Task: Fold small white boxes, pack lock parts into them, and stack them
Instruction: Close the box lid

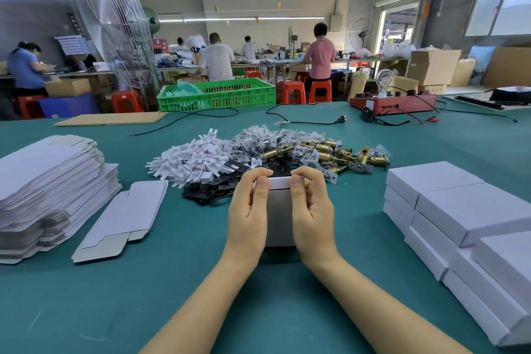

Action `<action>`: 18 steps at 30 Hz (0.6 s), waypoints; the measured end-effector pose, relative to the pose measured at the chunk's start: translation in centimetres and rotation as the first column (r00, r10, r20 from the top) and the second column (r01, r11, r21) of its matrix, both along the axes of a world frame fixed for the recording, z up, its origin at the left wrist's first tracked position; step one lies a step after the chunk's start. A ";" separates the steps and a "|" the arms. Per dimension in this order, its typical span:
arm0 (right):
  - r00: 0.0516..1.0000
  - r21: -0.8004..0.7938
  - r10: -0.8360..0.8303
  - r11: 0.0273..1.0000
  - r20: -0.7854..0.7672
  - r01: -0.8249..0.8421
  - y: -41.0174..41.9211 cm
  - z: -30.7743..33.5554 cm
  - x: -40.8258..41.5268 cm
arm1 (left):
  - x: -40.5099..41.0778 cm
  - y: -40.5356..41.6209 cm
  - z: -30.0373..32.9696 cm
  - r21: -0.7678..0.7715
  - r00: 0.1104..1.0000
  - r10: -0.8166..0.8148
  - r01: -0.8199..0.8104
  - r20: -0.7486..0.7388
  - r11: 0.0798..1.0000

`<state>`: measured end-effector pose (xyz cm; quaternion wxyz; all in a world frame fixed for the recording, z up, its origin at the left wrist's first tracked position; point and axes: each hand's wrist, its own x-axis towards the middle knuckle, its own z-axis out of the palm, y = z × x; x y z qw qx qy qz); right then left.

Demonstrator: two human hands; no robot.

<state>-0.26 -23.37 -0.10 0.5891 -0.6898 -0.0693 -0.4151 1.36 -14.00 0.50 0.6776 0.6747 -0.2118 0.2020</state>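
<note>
Both my hands, left point(249, 211) and right point(311, 210), pinch the light, crushable white box point(280, 211) at its twelve-o'clock flap; I'd grip its stiffer side walls.

Green table point(287, 296): flat blanks point(48, 181) left, parts pile point(258, 152) centre, boxes point(459, 210) right.

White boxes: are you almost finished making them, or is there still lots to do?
Some are done: closed boxes sit stacked on the right. One white box is in hand now, left hand and right hand pressing its top flap. Lots remains: a tall stack of flat blanks on the left, plus piles of lock parts.
</note>
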 end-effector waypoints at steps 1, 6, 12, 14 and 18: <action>1.000 0.005 0.001 1.000 0.005 -0.001 0.0 0.0 0.0 | 0.0 0.1 0.1 0.007 1.000 -0.015 0.015 -0.008 1.000; 1.000 0.012 -0.009 1.000 0.005 0.009 0.2 -0.1 0.2 | 0.1 0.7 0.5 0.047 0.997 -0.076 0.076 -0.008 0.996; 0.999 -0.023 -0.029 0.999 0.021 0.030 -0.2 -0.2 0.3 | 0.0 0.8 0.5 0.051 0.997 -0.081 0.082 -0.014 0.995; 0.999 -0.029 -0.023 0.999 0.023 0.024 -0.3 -0.3 0.3 | -0.1 0.8 0.4 0.045 0.996 -0.090 0.090 -0.021 0.995; 0.999 -0.052 -0.016 0.998 0.040 0.018 -0.5 -0.4 0.4 | -0.1 0.9 0.2 0.060 0.994 -0.108 0.107 0.009 0.992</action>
